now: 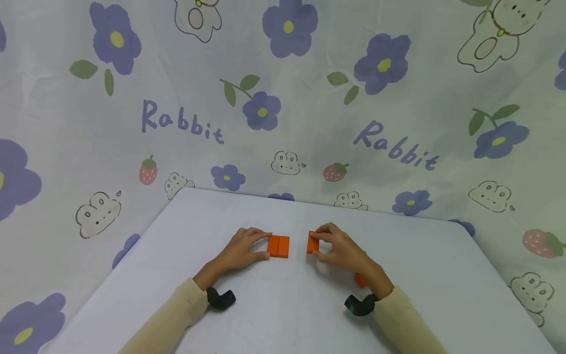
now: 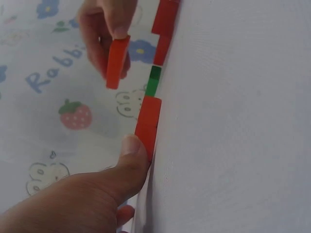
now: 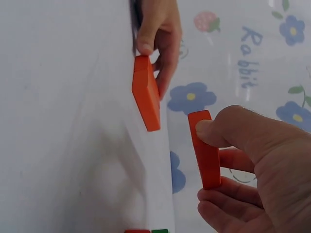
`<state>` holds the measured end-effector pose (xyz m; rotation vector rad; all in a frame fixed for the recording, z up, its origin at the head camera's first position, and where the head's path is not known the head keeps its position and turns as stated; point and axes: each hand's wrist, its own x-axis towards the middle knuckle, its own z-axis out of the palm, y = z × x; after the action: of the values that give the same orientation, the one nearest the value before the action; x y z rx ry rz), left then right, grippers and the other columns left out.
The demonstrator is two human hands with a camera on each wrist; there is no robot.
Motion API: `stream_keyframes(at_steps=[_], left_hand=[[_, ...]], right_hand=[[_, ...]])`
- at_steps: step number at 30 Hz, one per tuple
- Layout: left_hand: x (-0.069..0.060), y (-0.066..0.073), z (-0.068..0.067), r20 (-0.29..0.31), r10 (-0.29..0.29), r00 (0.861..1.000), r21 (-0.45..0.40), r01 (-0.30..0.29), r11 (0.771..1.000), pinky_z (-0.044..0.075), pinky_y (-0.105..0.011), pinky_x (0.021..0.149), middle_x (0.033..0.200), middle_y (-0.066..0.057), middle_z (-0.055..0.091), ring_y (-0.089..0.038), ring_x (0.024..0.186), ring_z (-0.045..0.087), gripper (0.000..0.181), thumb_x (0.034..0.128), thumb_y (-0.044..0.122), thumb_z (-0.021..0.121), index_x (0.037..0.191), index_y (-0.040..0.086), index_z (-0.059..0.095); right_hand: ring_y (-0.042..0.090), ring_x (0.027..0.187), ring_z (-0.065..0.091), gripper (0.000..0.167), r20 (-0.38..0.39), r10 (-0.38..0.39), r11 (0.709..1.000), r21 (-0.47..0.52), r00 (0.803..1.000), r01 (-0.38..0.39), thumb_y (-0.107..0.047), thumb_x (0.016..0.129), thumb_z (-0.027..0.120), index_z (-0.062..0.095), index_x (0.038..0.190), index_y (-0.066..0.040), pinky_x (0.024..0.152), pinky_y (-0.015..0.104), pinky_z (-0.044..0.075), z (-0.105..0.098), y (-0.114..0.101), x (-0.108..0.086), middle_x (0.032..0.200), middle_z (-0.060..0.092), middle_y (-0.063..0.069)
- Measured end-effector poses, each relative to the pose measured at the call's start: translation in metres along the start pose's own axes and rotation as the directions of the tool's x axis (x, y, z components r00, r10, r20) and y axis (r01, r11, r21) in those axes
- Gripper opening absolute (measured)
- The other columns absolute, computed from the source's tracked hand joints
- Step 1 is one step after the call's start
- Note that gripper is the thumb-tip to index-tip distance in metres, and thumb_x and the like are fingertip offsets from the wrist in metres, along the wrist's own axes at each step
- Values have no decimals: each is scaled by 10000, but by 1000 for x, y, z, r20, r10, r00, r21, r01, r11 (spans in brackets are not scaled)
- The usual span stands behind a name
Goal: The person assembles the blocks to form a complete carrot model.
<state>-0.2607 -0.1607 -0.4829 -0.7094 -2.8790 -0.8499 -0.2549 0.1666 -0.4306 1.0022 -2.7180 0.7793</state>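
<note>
Two orange blocks [image 1: 278, 246] lie side by side on the white table. The left hand [image 1: 242, 250] touches their left side with thumb and fingers spread along it. In the left wrist view its thumb presses on the nearer block [image 2: 146, 138]. To the right, the right hand [image 1: 339, 248] pinches another orange block [image 1: 313, 242] between thumb and fingers; a gap separates it from the pair. The right wrist view shows this held block [image 3: 206, 150] raised off the table, with the pair [image 3: 146, 94] beyond it at the left hand's fingertips.
Another orange block [image 1: 360, 280] lies under the right wrist, partly hidden. A green block [image 2: 153, 81] and red-looking blocks [image 2: 165, 17] stand farther along the table in the left wrist view. A patterned cloth [image 1: 283, 142] hangs behind the white table [image 1: 265, 314].
</note>
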Motion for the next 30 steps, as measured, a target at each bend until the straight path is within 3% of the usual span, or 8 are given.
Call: stream_keyframes(at_steps=[5, 13, 19, 23, 30], left_hand=[[0, 0, 1, -6, 6, 1000, 14, -6, 1000, 438, -533, 1007, 1395, -47, 569, -307, 1243, 464, 637, 862, 485, 746, 1432, 270, 560], [0, 1, -2, 13, -13, 1000, -11, 13, 1000, 430, -517, 1006, 1400, -48, 565, -289, 1229, 460, 634, 865, 484, 744, 1433, 270, 558], [-1, 1, -1, 10, -1, 1000, -10, 2, 1000, 436, -519, 1007, 1402, -50, 565, -290, 1239, 463, 625, 872, 481, 739, 1432, 269, 560], [-1, 1, -1, 6, -5, 1000, -6, 5, 1000, 440, -518, 1007, 1401, -48, 567, -292, 1238, 466, 626, 871, 474, 742, 1432, 263, 560], [0, 1, -1, 0, 3, 1000, 0, -3, 1000, 440, -518, 1005, 1396, -56, 571, -297, 1227, 475, 623, 869, 459, 750, 1429, 257, 565]], right_hand=[[223, 1097, 594, 468, -18, -17, 1000, 19, 1000, 17, -205, 836, 799, 692, 1269, -63, 920, 377, 564, 6, -6, 9, 1215, 602, 88], [233, 1150, 579, 475, 8, 23, 997, 68, 1000, -23, -198, 864, 771, 665, 1313, -84, 964, 384, 546, 17, -7, 21, 1251, 579, 96], [253, 1170, 576, 471, -20, 89, 989, 122, 996, -86, -184, 857, 765, 670, 1310, -94, 991, 409, 531, 29, -3, 24, 1259, 587, 103], [251, 1154, 582, 463, -32, 80, 987, 142, 996, -75, -158, 856, 759, 672, 1305, -87, 981, 420, 536, 37, -3, 26, 1258, 589, 104], [242, 1170, 568, 473, 32, 86, 986, 137, 996, -90, -187, 879, 757, 652, 1332, -101, 1000, 428, 522, 48, -4, 24, 1287, 568, 96]])
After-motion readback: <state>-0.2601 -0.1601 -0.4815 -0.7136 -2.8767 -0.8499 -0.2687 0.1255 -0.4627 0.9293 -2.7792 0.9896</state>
